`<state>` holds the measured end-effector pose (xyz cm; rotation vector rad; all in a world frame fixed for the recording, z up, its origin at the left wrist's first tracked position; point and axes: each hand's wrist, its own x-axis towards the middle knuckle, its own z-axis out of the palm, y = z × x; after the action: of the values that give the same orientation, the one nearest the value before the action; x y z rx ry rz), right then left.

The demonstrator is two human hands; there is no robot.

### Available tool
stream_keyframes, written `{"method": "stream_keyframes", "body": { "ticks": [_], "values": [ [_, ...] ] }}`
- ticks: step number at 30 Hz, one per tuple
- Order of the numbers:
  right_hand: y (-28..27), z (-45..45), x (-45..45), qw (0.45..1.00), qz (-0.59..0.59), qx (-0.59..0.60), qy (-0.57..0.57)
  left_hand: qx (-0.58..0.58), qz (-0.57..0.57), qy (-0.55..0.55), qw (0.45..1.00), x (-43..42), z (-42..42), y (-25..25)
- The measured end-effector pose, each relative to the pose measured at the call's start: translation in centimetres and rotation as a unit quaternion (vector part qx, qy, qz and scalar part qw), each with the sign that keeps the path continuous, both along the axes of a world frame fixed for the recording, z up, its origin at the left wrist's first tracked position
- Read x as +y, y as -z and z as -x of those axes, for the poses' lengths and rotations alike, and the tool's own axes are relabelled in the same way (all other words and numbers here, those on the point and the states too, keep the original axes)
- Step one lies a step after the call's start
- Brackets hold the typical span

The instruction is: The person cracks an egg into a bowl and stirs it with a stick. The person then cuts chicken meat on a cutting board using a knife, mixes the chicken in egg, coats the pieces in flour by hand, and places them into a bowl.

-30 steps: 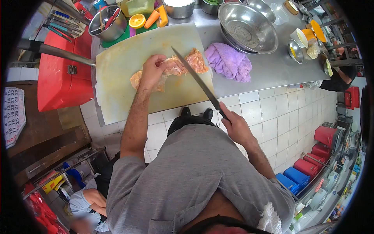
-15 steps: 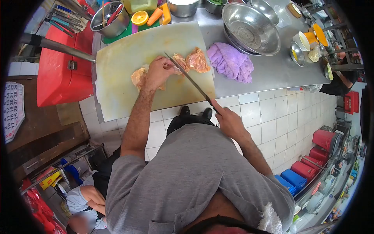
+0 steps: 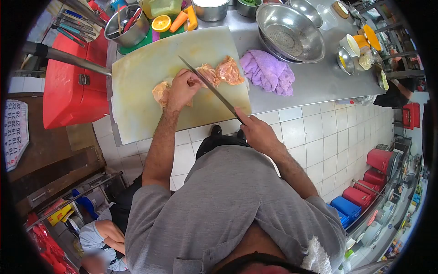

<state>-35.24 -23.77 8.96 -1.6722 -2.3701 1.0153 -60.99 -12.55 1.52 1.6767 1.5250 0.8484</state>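
Observation:
My right hand (image 3: 260, 133) is closed round the handle of a long knife (image 3: 212, 87), whose blade slants up and left over the cutting board (image 3: 137, 116). Beside the blade, my left hand (image 3: 183, 88) has its fingers curled on raw meat. One piece of meat (image 3: 161, 92) shows left of that hand. Right of the blade lies a second piece (image 3: 209, 74), and farther right a third (image 3: 229, 71). My fingers and the knife hide part of the meat between them.
A purple cloth (image 3: 268, 72) and a steel colander (image 3: 290, 34) stand right of the board. Behind it are a pot of utensils (image 3: 127, 28), an orange half (image 3: 161, 23) and a carrot (image 3: 178, 21). A person (image 3: 104, 235) sits at lower left.
The knife and my right hand have moved left. The meat right of the blade now shows as two separate pieces. My left hand stays on the meat, with its fingers more curled.

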Motion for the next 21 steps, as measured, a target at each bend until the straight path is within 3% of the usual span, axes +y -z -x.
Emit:
{"method": "stream_keyframes", "body": {
  "ticks": [6,8,14,17,19,21],
  "values": [
    [-0.4,-1.6,-1.9,0.999,0.025,-0.045,0.003,0.016,-0.048,0.009,0.999,-0.2,-0.4,0.1],
    [-0.7,-2.6,-2.8,0.998,0.032,-0.057,0.004,0.077,-0.114,0.002,0.99,-0.2,-0.4,0.6],
    [-1.7,-5.9,-4.9,0.997,0.065,-0.041,0.031,0.049,-0.072,0.0,0.996,-0.2,-0.2,0.8],
    [-2.4,-7.4,-5.4,0.994,0.099,0.009,0.048,0.018,0.009,-0.022,1.0,-0.2,-0.8,-1.4],
    [-1.9,-8.2,-6.0,0.986,0.079,0.127,0.073,-0.002,0.025,-0.046,0.999,1.0,0.2,0.6],
    [-1.7,-8.2,-6.1,0.977,0.093,0.162,0.107,-0.021,0.045,-0.075,0.996,2.0,0.7,1.1]
  ]
}}
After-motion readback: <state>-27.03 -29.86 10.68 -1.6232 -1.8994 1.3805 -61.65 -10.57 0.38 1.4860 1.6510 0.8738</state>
